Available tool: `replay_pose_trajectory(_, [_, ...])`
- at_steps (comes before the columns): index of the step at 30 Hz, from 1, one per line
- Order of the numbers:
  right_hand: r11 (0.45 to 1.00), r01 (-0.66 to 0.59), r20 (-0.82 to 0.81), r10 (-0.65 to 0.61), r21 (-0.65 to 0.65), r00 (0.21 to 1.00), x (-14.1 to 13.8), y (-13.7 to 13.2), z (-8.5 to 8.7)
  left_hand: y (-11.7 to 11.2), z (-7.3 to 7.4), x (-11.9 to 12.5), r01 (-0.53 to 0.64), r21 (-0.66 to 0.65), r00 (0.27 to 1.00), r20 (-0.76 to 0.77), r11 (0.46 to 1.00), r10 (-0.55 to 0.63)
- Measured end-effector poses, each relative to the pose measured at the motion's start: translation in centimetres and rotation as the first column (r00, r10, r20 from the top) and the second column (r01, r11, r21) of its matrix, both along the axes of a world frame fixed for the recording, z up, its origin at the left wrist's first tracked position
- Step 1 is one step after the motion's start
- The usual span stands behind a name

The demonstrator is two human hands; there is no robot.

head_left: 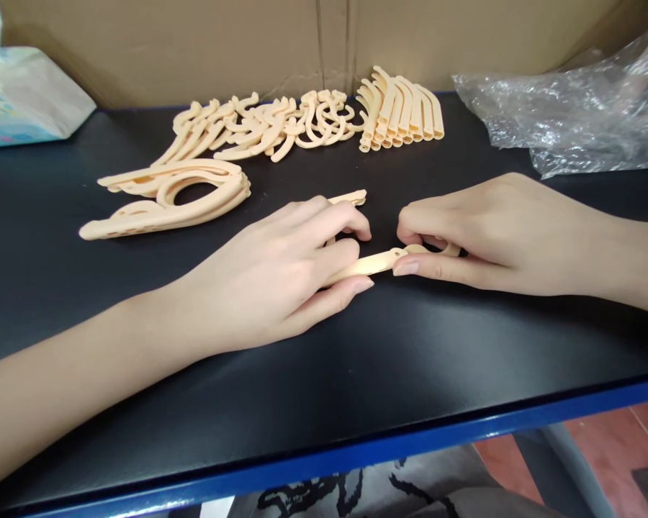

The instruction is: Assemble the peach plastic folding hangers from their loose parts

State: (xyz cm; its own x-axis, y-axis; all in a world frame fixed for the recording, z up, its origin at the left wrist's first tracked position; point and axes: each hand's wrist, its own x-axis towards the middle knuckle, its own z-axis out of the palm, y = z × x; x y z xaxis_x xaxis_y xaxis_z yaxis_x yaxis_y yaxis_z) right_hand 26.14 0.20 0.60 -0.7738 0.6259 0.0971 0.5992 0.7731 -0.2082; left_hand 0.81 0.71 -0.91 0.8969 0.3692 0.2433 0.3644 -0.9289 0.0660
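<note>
My left hand (pixel 286 270) and my right hand (pixel 475 237) meet at the middle of a black table (pixel 356 374). Both pinch peach plastic hanger parts. A flat peach arm piece (pixel 368 263) runs between the two hands, with its left end under my left fingers. My right fingers close on a curved hook part (pixel 447 250) at the arm piece's right end. A second peach piece (pixel 351 196) pokes out behind my left hand; whether the hand holds it is hidden.
A stack of assembled peach hangers (pixel 167 198) lies at the left. Loose hooks (pixel 281 126) and a row of arm pieces (pixel 402 108) sit at the back. Crumpled clear plastic (pixel 572 108) lies at the right, a cardboard box (pixel 194 43) behind, a pale packet (pixel 21 93) far left.
</note>
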Motion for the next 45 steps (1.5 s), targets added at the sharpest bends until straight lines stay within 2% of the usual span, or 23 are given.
replay_pose_trajectory(18, [0.998, 0.002, -0.002, -0.002, -0.057, 1.000, -0.01, -0.04, 0.09, -0.11, 0.39, 0.03, 0.007, -0.021, 1.000, -0.007, 1.000, -0.007])
replay_pose_trajectory(45, [1.000, 0.009, 0.008, -0.009, -0.003, 1.000, -0.05, -0.06, 0.10, 0.04, 0.13, 0.03, -0.007, -0.017, 1.000, -0.007, 1.000, 0.006])
